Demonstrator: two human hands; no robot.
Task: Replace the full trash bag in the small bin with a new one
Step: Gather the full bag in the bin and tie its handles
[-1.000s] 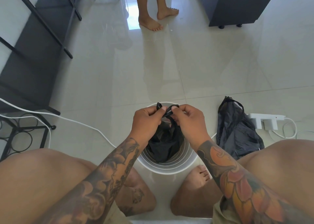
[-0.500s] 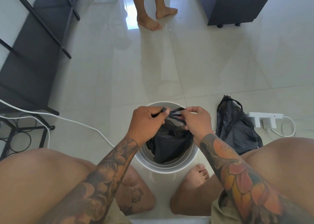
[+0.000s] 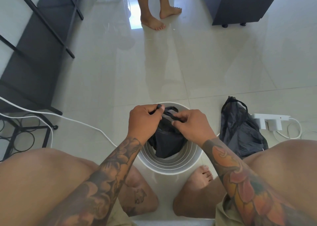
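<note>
Lower centre: left hand (image 3: pixel 144 121) and right hand (image 3: pixel 190 126) — both closed, pinching the handles of the black bag (image 3: pixel 167 143) (hanging inside the white bin (image 3: pixel 188 159)). A second black bag (image 3: pixel 240 131) lies on the floor, right.

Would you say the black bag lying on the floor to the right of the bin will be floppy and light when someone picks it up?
Probably floppy: the black bag on the floor lies crumpled and sagging, with its handle loop drooping. It looks fairly light, as it is slumped rather than bulging. The glossy film may be a bit slippery, so the loop seems the surest grip.
</note>
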